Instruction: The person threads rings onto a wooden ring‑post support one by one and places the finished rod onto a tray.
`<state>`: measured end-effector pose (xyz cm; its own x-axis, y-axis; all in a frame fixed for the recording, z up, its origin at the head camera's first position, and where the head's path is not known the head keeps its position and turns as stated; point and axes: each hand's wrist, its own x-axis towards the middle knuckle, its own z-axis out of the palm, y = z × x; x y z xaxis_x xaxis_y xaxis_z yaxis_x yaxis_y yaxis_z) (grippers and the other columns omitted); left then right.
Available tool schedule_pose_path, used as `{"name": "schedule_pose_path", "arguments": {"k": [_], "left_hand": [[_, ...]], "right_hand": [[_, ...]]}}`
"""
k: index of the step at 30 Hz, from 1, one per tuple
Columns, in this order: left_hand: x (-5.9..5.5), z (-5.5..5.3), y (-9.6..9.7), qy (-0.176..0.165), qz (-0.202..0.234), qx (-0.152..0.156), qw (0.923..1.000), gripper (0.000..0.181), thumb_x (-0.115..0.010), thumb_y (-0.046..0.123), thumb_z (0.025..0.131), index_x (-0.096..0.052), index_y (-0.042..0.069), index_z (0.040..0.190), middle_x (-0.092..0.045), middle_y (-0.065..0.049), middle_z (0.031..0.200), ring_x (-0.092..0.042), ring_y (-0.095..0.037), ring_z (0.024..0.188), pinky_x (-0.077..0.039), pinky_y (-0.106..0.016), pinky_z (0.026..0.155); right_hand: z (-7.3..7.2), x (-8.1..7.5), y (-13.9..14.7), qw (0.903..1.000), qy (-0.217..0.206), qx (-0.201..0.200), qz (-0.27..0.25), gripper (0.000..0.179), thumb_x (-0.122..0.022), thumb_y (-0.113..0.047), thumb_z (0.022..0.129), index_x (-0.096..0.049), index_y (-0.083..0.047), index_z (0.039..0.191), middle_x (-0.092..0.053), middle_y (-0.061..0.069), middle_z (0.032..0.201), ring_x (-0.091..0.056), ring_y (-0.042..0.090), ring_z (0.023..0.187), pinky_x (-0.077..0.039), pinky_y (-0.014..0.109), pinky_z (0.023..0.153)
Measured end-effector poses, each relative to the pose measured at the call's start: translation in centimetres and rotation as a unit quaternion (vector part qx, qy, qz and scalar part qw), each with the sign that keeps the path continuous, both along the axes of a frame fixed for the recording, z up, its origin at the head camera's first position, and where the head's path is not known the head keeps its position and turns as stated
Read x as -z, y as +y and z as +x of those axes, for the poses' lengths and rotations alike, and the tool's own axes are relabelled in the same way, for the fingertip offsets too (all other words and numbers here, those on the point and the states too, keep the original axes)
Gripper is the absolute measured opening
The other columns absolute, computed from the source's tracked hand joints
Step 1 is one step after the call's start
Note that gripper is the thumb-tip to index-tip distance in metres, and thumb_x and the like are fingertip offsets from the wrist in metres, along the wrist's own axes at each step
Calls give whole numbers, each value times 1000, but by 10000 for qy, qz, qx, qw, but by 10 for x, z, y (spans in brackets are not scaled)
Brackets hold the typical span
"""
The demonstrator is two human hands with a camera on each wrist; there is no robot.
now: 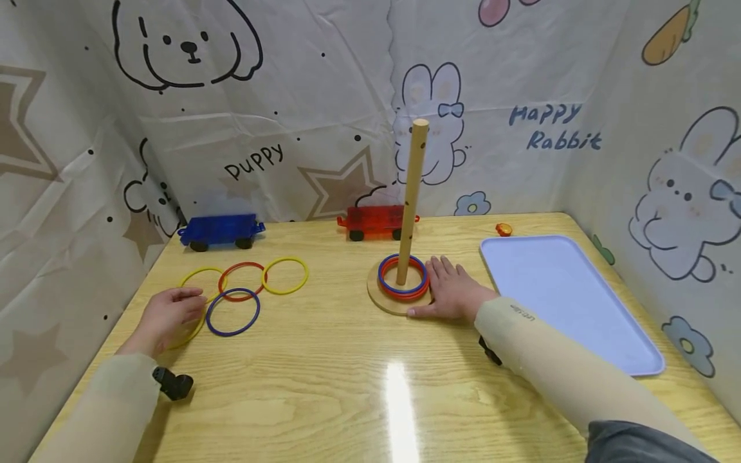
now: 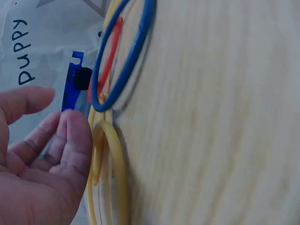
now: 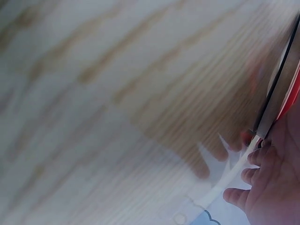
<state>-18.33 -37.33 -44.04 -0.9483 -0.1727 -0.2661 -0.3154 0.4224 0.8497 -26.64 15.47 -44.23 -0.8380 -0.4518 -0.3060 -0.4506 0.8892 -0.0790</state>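
Note:
In the head view my left hand [image 1: 168, 315], its fingers loosely bent, is over a yellow ring [image 1: 193, 336] at the table's left. The left wrist view shows nothing held in that hand. Around it lie a blue ring [image 1: 233, 334], a red ring [image 1: 243, 263], and other yellow rings [image 1: 285, 259], some overlapping. My right hand [image 1: 454, 292] rests with straight fingers against the right side of a round wooden base [image 1: 379, 301]. From this base rises an upright wooden peg [image 1: 412, 199]. A blue ring [image 1: 380, 283] lies above red on the base, around the peg.
A blue toy wagon [image 1: 222, 230] and a red toy wagon [image 1: 373, 220] stand along the back edge. To the right lies a lavender tray [image 1: 556, 289], with a small orange object [image 1: 504, 229] behind it. Printed cloth [image 1: 324, 128] encloses the table's back and sides.

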Motion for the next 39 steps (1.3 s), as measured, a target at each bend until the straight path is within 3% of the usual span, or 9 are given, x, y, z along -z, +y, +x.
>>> {"name": "schedule_pose_path", "arguments": {"k": [6, 14, 23, 27, 31, 34, 39], "left_hand": [[6, 6, 2, -168, -411, -236, 9987, 52, -64, 22, 104, -49, -14, 138, -60, -21, 124, -63, -6, 83, -55, -19, 71], [9, 5, 10, -59, -1010, -312, 9944, 46, -73, 23, 98, -57, -11, 125, -60, -18, 115, -60, -22, 91, -52, -22, 67], [12, 2, 11, 105, -1541, -280, 9876, 32, -70, 13, 94, -64, -11, 114, -67, -18, 101, -63, -19, 81, -51, -23, 62], [13, 0, 9, 119, -1268, -263, 9915, 33, -65, 10, 98, -63, -14, 121, -67, -23, 109, -63, -14, 79, -54, -21, 63], [11, 0, 5, 51, -661, -323, 9973, 40, -60, 9, 104, -56, -15, 135, -62, -25, 121, -62, -7, 79, -57, -21, 67], [7, -1, 3, -5, -268, -351, 9990, 43, -57, 10, 106, -50, -15, 141, -62, -21, 121, -62, -5, 79, -59, -22, 70], [-5, -4, 2, 207, 261, -249, 9991, 49, -56, 11, 108, -43, -17, 146, -63, -6, 108, -65, -4, 80, -60, -23, 75]], "right_hand": [[0, 0, 0, 10000, -24, 15, -7, 127, -46, -88, 86, -9, 7, 162, -6, 28, 168, -6, 46, 154, -12, 61, 123], [-2, 0, 1, 9999, -105, 61, 7, 127, -45, -89, 86, -5, 5, 163, -4, 27, 169, -3, 45, 155, -9, 60, 124], [-1, 1, 2, 10000, -64, 18, -72, 127, -46, -88, 87, -7, 6, 162, -7, 28, 168, -5, 46, 154, -10, 61, 123], [-1, 2, 2, 9999, -52, 37, -104, 126, -46, -87, 87, -8, 7, 162, -8, 28, 168, -6, 47, 154, -11, 62, 123], [-1, 2, 2, 9999, -61, 49, -66, 127, -46, -88, 86, -7, 6, 162, -7, 28, 168, -6, 46, 154, -11, 61, 123], [-1, 2, 2, 9999, -81, 53, -58, 127, -46, -88, 86, -7, 6, 162, -7, 28, 168, -6, 46, 154, -11, 62, 123], [-2, 2, 1, 9999, -113, 64, -37, 128, -46, -88, 86, -6, 6, 162, -6, 27, 168, -5, 46, 154, -11, 61, 123]]}}
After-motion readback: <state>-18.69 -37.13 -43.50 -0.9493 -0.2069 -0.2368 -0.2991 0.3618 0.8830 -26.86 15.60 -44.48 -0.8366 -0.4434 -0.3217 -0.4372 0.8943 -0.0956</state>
